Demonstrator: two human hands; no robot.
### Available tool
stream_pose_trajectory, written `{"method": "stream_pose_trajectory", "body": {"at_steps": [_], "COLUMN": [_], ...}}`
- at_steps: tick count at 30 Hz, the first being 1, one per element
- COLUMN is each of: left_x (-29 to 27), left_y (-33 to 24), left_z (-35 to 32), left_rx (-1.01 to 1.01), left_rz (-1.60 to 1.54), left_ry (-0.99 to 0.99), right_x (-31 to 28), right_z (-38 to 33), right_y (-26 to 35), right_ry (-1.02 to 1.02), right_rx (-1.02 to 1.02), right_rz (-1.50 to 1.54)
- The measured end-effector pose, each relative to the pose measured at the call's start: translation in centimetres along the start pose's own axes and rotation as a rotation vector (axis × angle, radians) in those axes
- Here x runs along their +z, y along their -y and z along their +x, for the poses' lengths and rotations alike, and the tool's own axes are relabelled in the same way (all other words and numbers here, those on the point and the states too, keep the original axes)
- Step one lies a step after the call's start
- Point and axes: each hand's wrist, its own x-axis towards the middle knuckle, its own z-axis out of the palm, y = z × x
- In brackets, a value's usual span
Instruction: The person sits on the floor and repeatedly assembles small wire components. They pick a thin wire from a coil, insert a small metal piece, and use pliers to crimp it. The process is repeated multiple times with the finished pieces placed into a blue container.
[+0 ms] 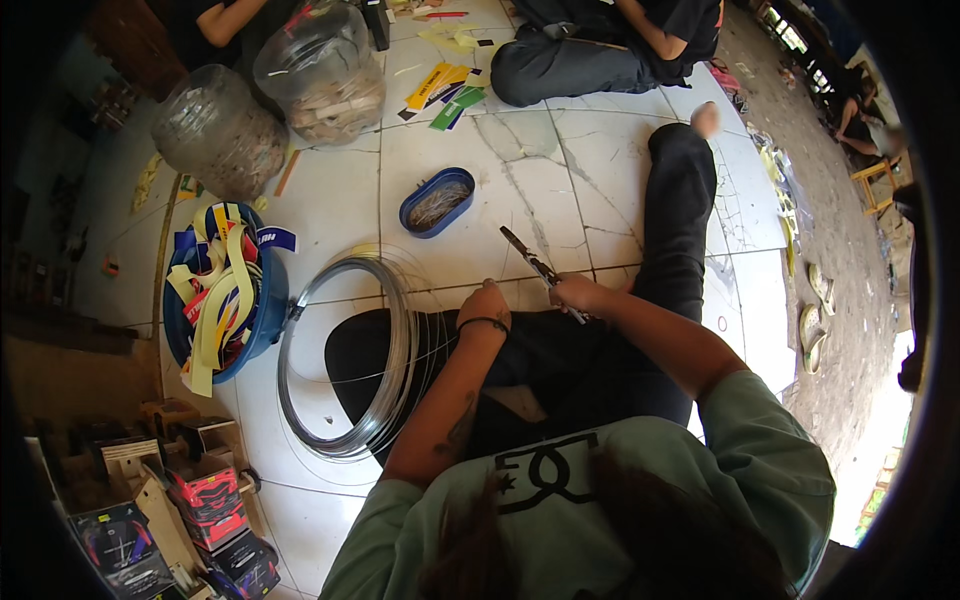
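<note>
My right hand (578,293) is closed around a pair of long-jawed pliers (533,258), whose dark jaws point up and to the left. To the left of it, over my lap, my left hand (487,303) is closed in a pinch on thin wire. Strands of that wire trail back to a large wire coil (402,340), which lies partly on my left leg and partly on the tiles. A short way beyond my hands sits a blue oval tray (441,230) holding many short wire pieces. My left fingertips are small and partly hidden.
Left of the coil stands a blue basin (268,330) heaped with coloured card strips. Clear plastic containers (215,125) with brownish contents stand farther back, near loose card strips (440,92). Another person's leg (590,75) is across from me. Toy-like boxes (208,500) fill the lower left.
</note>
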Motion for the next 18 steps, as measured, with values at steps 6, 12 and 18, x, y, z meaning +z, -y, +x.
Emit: {"method": "stream_pose_trajectory", "body": {"at_steps": [6,12,18], "left_x": [0.8,0.9,0.2], "left_y": [0.3,0.5,1.0], "left_z": [0.5,0.7,0.3], "left_rx": [0.005,0.036,0.118], "left_rz": [-0.056,-0.127,-0.252], "left_ry": [-0.062,-0.125,-0.308], "right_x": [0.3,-0.4,-1.9], "right_z": [0.3,0.4,-2.5], "right_y": [-0.1,-0.1,-0.2], "right_ry": [-0.007,0.047,0.303], "right_rx": [0.036,0.037,-0.007], "right_rz": [-0.068,-0.011,0.463]}}
